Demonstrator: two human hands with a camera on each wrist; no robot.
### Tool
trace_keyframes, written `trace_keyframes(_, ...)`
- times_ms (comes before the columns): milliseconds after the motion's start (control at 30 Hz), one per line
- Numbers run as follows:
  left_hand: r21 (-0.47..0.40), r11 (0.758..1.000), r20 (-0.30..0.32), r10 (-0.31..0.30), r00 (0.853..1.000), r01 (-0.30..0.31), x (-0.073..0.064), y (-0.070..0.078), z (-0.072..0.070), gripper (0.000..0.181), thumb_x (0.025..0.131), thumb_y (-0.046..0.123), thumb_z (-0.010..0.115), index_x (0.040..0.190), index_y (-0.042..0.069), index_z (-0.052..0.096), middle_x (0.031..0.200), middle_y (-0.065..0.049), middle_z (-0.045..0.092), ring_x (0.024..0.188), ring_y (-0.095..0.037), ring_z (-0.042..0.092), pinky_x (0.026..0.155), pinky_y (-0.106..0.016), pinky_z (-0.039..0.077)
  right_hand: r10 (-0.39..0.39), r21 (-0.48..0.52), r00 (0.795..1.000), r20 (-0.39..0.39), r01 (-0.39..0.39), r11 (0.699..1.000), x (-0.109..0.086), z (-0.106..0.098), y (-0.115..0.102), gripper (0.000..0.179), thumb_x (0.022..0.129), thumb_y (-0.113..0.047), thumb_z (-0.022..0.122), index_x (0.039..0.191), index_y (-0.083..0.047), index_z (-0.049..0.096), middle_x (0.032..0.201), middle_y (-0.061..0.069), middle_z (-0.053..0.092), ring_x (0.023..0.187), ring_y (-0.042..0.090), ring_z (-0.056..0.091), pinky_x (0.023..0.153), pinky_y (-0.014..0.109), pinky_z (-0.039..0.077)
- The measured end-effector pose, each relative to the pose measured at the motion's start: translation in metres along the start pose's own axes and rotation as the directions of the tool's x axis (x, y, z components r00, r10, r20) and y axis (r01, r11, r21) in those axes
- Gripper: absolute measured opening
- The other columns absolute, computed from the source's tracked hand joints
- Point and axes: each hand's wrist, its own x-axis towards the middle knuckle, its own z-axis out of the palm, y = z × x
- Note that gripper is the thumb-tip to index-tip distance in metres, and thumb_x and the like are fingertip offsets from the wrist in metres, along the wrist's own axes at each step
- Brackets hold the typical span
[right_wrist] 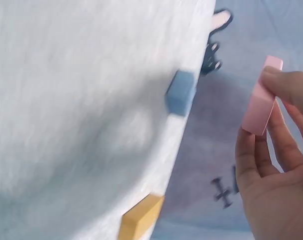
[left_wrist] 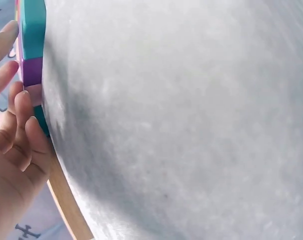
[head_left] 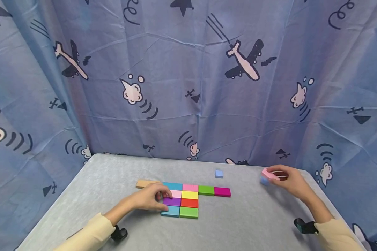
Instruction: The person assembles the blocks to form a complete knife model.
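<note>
My right hand (head_left: 287, 179) pinches a pink block (right_wrist: 263, 97) between thumb and fingers, raised above the table's right side. Part of a blue block (head_left: 264, 181) shows below the pink one. Left of centre, my left hand (head_left: 149, 198) lies against a flat layout of coloured blocks, its thumb by the lower light-blue block (head_left: 170, 211) and its fingertips by the purple block (head_left: 172, 202) and the pale pink block (head_left: 177, 194). In the left wrist view those fingers look loosely bent along the layout's edge. Red (head_left: 190, 203), yellow (head_left: 190, 195) and green (head_left: 189, 212) blocks form the right column.
A small blue block (head_left: 219, 174) lies alone toward the back. Green and magenta blocks (head_left: 222, 192) extend the top row rightward; a tan block (head_left: 144, 183) ends it leftward. A yellow block (right_wrist: 141, 217) shows near the right hand. A patterned curtain (head_left: 188, 87) hangs behind the table.
</note>
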Motion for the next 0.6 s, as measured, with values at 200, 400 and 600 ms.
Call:
trace_keyframes(200,-0.064,0.997,0.032,-0.038,0.999,0.04,-0.001,-0.002,-0.001,0.032,0.084,0.023,0.088,0.109,0.015,0.07,0.092,0.0,0.058,0.078,-0.014,0.055,0.071,-0.026,0.047,-0.061,0.062,0.997,0.046,0.058,0.996,0.0,0.013,-0.031,0.036,0.088,-0.01,0.082,0.121,-0.002,0.07,0.115,0.012,0.068,0.099,0.024,0.064,0.081,0.024,0.053)
trace_keyframes(400,-0.089,0.994,0.045,-0.062,0.997,0.065,-0.002,-0.001,-0.001,0.032,0.085,0.021,0.086,0.11,0.016,0.068,0.089,-0.002,0.059,0.075,-0.014,0.054,0.069,-0.026,0.047,-0.11,0.133,0.989,0.095,0.097,0.986,-0.002,0.032,-0.051,0.031,0.088,-0.012,0.082,0.117,-0.006,0.072,0.114,0.008,0.069,0.098,0.022,0.065,0.084,0.027,0.053)
trace_keyframes(600,-0.107,0.989,0.062,-0.095,0.994,0.101,-0.002,0.0,-0.002,0.031,0.085,0.021,0.086,0.111,0.018,0.067,0.087,-0.002,0.059,0.073,-0.01,0.052,0.068,-0.026,0.046,-0.143,0.208,0.976,0.166,0.107,0.972,-0.002,0.053,-0.065,0.031,0.089,-0.013,0.081,0.118,-0.008,0.071,0.115,0.005,0.069,0.099,0.021,0.064,0.087,0.029,0.053)
